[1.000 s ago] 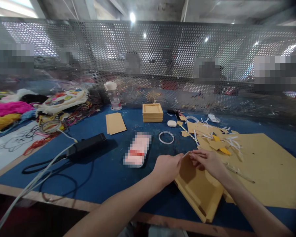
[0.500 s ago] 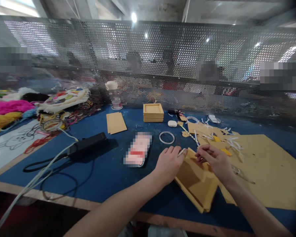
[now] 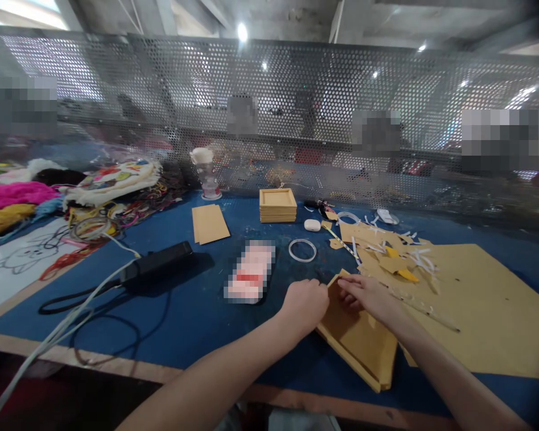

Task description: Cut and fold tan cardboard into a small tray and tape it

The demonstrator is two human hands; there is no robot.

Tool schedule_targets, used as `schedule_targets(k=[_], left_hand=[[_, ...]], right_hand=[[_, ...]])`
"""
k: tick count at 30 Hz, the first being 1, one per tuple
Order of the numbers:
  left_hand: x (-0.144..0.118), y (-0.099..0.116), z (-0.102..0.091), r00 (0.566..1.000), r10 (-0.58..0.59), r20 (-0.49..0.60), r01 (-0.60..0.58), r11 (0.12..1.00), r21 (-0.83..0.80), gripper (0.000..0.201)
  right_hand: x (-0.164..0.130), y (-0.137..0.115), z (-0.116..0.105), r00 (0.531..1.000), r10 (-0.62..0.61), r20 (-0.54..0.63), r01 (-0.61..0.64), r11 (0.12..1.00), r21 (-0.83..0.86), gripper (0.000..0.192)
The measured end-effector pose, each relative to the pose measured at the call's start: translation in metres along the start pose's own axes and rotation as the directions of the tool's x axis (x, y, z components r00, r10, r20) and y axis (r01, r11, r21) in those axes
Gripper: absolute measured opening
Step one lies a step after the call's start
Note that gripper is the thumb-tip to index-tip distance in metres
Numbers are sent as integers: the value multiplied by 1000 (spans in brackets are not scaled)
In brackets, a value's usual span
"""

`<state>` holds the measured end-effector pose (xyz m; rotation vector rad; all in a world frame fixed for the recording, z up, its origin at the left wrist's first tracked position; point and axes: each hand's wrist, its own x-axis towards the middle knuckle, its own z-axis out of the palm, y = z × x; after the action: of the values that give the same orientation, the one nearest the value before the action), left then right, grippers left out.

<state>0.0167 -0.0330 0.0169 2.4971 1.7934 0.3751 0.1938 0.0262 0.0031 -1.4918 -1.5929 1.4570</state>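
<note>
Left hand [image 3: 306, 302] is curled closed on the near-left edge of the cardboard tray [image 3: 357, 338]. Right hand [image 3: 369, 293] rests fingers together on the tray's inner face; whether it grips cannot be told. The tray lies tilted on the blue surface [image 3: 197, 311], overlapping a large cardboard sheet [image 3: 485, 311]. Paper scraps [image 3: 386, 254] crowd just behind; a white ring [image 3: 302, 249] sits nearby.

Ceiling lamps glare through the mesh [image 3: 269, 108] far beyond my left hand [image 3: 306, 302]; the tabletop [image 3: 197, 311] is evenly lit, shadows soft, edges bowed and blurred.
</note>
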Motion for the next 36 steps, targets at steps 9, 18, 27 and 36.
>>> schedule_targets(k=[9,18,27,36], left_hand=[[-12,15,-12,999,27,-37,-29,998,-49,29],[-2,-7,-11,997,-73,-16,64,945,-322,19],[-6,-4,-10,995,-43,89,69,948,-312,23],[-6,-6,-10,995,1,104,26,964,-263,20]], right_hand=[[2,-5,0,997,-8,76,-8,977,211,31],[-13,-11,12,973,-15,232,-23,987,161,28],[-13,-10,14,971,10,239,-89,941,325,30],[-9,-6,12,976,33,213,-90,960,264,30]])
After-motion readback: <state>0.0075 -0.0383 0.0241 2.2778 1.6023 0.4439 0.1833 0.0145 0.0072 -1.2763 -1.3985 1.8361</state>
